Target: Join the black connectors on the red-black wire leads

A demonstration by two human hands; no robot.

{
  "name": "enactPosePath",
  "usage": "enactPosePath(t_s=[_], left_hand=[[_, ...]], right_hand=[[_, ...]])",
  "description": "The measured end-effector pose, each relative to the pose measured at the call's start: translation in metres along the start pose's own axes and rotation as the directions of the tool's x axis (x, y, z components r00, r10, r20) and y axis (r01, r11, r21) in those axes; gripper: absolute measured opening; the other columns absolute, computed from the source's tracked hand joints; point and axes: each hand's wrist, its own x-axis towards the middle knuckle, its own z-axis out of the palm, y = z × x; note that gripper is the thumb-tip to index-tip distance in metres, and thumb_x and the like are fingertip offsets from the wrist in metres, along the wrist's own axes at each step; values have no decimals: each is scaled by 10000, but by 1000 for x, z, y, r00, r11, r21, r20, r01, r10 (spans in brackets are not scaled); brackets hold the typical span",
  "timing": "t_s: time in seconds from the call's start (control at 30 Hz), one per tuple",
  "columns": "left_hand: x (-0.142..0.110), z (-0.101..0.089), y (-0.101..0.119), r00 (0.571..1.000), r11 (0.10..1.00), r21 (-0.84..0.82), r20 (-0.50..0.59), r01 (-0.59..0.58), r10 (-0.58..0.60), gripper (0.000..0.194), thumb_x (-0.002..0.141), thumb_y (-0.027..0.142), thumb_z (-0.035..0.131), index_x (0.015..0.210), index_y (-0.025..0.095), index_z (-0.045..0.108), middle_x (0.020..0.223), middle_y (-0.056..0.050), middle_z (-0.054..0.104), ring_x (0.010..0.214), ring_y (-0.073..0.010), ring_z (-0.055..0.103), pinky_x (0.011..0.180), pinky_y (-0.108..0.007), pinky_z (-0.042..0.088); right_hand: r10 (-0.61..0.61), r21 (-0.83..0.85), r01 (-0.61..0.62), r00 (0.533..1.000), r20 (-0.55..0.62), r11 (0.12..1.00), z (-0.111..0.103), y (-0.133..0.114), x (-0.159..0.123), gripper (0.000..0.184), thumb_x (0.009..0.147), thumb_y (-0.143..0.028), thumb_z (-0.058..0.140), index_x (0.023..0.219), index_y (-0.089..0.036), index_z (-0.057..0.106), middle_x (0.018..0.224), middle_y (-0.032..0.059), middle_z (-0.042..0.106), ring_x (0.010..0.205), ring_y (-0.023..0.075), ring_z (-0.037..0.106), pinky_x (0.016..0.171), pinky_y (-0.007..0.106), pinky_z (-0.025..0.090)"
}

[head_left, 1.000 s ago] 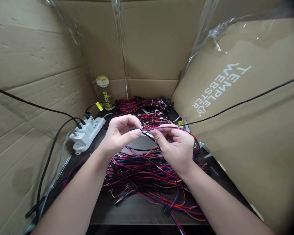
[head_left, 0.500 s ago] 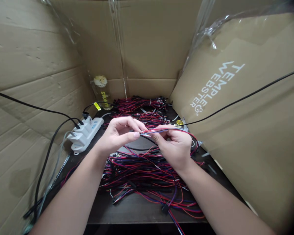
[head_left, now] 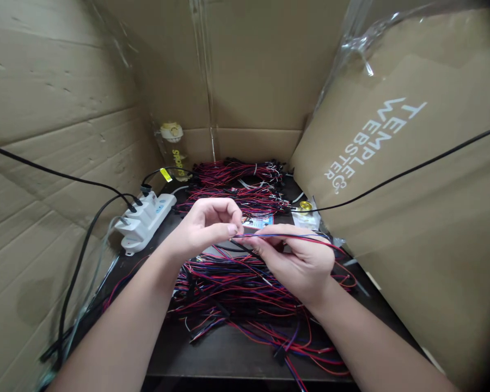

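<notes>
Between my two hands a few thin red and blue wires (head_left: 286, 236) are stretched over the middle of the table. My left hand (head_left: 214, 223) pinches their ends between thumb and forefinger; the exact tips are hidden. Close beside it, my right hand (head_left: 296, 258) is closed on the same wires, which trail off over its back to the right. Right under both hands lies a large loose pile of red, blue and black wires (head_left: 245, 288), some with black sleeves or connectors.
At the back sit bundled wires (head_left: 237, 174). A white power strip (head_left: 147, 223) with plugged-in cables stands left. Cardboard walls (head_left: 253, 65) enclose the table on three sides. A black cable (head_left: 412, 163) crosses at right, near a yellow roll (head_left: 305, 206) on a clear bag.
Both hands have come slightly lower and nearer, with the wires still between them. The right hand has shifted a little right, and a blue-red card behind is now uncovered.
</notes>
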Motion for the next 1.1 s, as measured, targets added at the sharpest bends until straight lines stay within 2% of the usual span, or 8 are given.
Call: enactPosePath(t_s=[0.17,0.27,0.37,0.5,0.67,0.8,0.97,1.1], left_hand=[[-1,7,12,999,990,143,45,-22,16,225,869,374,738,879,154,784,769,-78,753,678,-161,679,634,-251,541],[-1,9,16,997,969,235,44,-77,69,237,898,374,700,854,162,796,748,-73,742,655,-155,650,604,-252,520],[-3,9,15,997,971,228,38,-80,73,235,919,377,682,876,174,793,731,-65,724,637,-153,628,587,-263,505],[-6,9,14,997,976,206,42,-78,71,216,942,354,660,888,187,785,710,-56,704,623,-153,617,582,-275,501],[-6,10,13,995,971,216,23,-101,99,257,951,368,652,855,170,784,670,-59,693,596,-151,619,560,-272,503],[-6,11,10,992,979,166,-18,-121,126,209,957,351,650,897,190,771,759,-56,730,616,-136,641,552,-243,505],[-5,13,8,985,969,179,-6,-168,172,235,950,388,661,886,192,774,735,-53,707,619,-131,609,573,-257,498],[-5,14,7,991,967,227,-37,-117,128,202,905,357,721,827,178,773,671,-51,676,596,-141,589,563,-276,484]], right_hand=[[53,-20,-53,999,-1,998,-2,-5,0,82,817,-150,823,851,-216,790,748,14,754,576,117,648,558,242,571],[166,22,-165,984,-59,986,-1,-11,2,111,789,-216,857,749,-201,755,664,12,706,529,112,605,484,233,521],[345,192,-333,938,-32,923,-1,-12,5,185,737,-265,899,744,-187,731,585,-4,655,479,104,576,432,214,479],[514,377,-517,850,117,769,-3,-10,9,312,661,-354,945,726,-170,702,541,-13,626,432,90,542,399,191,448],[574,423,-606,790,217,674,-6,-17,15,394,603,-395,964,622,-159,649,507,-22,581,409,62,474,376,176,390],[593,463,-665,741,315,586,-7,-20,16,388,635,-381,946,613,-157,630,482,-26,564,399,64,473,369,173,360],[609,489,-695,710,353,527,-8,-18,15,383,619,-339,955,625,-156,618,464,-34,562,383,58,459,367,165,335],[617,483,-718,688,382,501,-9,-18,16,388,602,-352,961,637,-158,627,458,-35,561,375,61,460,363,166,346]])
